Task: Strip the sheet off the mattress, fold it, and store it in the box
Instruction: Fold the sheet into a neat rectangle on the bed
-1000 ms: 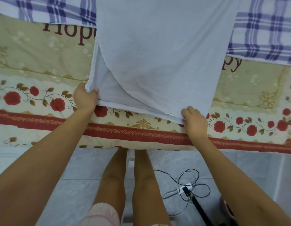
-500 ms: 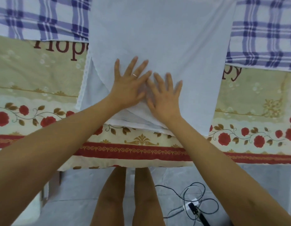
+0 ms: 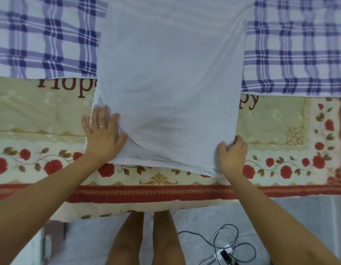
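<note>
Head view: thin white sheet [image 3: 169,73], long axis away from fingers [image 3: 103,119]; left hand [image 3: 103,136] flat, spread; right hand [image 3: 231,156] gripping corner.

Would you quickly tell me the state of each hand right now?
Left hand: open, pressing flat on the white sheet's left edge.
Right hand: closed, gripping the sheet's near right corner.
</note>
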Action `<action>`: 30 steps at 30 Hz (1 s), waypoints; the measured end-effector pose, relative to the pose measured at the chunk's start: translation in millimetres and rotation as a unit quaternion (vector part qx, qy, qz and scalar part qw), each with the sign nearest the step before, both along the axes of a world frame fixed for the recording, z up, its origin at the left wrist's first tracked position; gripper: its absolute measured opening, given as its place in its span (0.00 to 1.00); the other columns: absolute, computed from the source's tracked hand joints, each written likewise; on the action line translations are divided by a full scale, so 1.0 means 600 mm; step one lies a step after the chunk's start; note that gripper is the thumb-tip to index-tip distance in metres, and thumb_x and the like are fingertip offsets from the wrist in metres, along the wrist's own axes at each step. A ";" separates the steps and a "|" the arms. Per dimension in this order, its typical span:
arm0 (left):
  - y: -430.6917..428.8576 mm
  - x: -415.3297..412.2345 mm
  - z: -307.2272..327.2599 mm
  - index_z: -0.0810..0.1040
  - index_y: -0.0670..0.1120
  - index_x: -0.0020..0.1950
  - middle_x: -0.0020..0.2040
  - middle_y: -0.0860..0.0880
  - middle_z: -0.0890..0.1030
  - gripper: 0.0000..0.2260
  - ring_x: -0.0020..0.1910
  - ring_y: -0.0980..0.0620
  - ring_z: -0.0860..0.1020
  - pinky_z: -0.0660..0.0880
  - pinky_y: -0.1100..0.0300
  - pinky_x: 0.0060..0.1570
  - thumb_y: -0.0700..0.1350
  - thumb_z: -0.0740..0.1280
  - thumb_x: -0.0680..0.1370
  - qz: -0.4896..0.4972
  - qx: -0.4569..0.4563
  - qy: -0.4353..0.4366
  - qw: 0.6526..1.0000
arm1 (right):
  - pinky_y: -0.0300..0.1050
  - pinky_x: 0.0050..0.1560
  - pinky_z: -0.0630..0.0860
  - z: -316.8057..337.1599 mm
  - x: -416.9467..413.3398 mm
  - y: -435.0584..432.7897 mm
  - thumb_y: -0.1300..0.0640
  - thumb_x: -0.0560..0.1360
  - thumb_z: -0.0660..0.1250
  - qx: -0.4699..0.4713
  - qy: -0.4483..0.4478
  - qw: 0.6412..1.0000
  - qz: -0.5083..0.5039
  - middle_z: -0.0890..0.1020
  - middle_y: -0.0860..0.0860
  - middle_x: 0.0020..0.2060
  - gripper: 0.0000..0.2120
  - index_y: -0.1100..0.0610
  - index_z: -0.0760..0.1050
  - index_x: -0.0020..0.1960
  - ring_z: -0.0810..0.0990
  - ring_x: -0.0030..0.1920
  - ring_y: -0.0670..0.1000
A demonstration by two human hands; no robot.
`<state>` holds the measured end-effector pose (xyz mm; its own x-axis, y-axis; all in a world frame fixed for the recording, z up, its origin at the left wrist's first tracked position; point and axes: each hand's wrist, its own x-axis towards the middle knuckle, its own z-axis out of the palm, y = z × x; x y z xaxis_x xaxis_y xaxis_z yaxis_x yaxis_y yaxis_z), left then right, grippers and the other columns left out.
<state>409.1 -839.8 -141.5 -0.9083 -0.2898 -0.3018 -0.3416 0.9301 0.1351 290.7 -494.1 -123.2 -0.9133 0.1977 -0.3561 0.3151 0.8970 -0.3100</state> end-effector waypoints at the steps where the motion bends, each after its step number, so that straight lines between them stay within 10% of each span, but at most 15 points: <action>1: 0.005 -0.018 0.003 0.64 0.43 0.70 0.74 0.38 0.58 0.28 0.74 0.37 0.51 0.40 0.38 0.69 0.58 0.54 0.75 -0.016 0.008 0.020 1.000 | 0.55 0.64 0.66 0.001 -0.021 -0.015 0.53 0.79 0.60 -0.036 0.020 0.999 -0.017 0.66 0.61 0.66 0.27 0.65 0.59 0.72 0.67 0.65 0.61; 7: 0.027 -0.153 -0.007 0.62 0.46 0.74 0.76 0.40 0.58 0.28 0.74 0.37 0.54 0.53 0.27 0.62 0.55 0.53 0.76 -0.122 0.026 0.024 0.992 | 0.48 0.60 0.71 -0.007 -0.178 -0.082 0.50 0.80 0.59 -0.155 0.058 0.977 -0.134 0.75 0.60 0.63 0.24 0.66 0.65 0.68 0.75 0.62 0.58; 16: 0.041 -0.210 -0.022 0.28 0.63 0.71 0.71 0.57 0.25 0.30 0.70 0.50 0.25 0.38 0.27 0.63 0.69 0.37 0.73 -0.097 0.034 -0.093 0.990 | 0.45 0.54 0.68 -0.008 -0.213 -0.035 0.65 0.80 0.55 -0.056 -0.012 0.979 -0.198 0.77 0.61 0.60 0.15 0.65 0.71 0.64 0.75 0.59 0.58; 22: 0.008 -0.303 -0.025 0.33 0.62 0.73 0.73 0.57 0.31 0.37 0.71 0.50 0.28 0.35 0.29 0.63 0.73 0.25 0.66 -0.101 0.039 -0.065 0.992 | 0.39 0.48 0.65 0.002 -0.308 -0.081 0.64 0.78 0.57 -0.107 0.178 0.977 -0.044 0.76 0.53 0.51 0.12 0.60 0.73 0.59 0.75 0.51 0.54; 27: -0.014 -0.465 -0.027 0.31 0.62 0.72 0.73 0.58 0.30 0.31 0.74 0.44 0.32 0.36 0.29 0.64 0.71 0.37 0.74 -0.045 0.021 -0.042 0.998 | 0.44 0.59 0.70 0.011 -0.513 -0.152 0.59 0.79 0.61 -0.259 0.104 0.960 -0.039 0.74 0.54 0.59 0.20 0.60 0.66 0.70 0.74 0.58 0.52; 30: -0.038 -0.561 -0.038 0.31 0.63 0.72 0.75 0.57 0.31 0.32 0.74 0.43 0.32 0.37 0.28 0.63 0.68 0.45 0.75 0.001 0.007 -0.014 1.000 | 0.38 0.45 0.70 0.008 -0.620 -0.181 0.54 0.79 0.62 -0.290 0.027 0.955 -0.062 0.76 0.50 0.47 0.10 0.56 0.70 0.59 0.74 0.42 0.46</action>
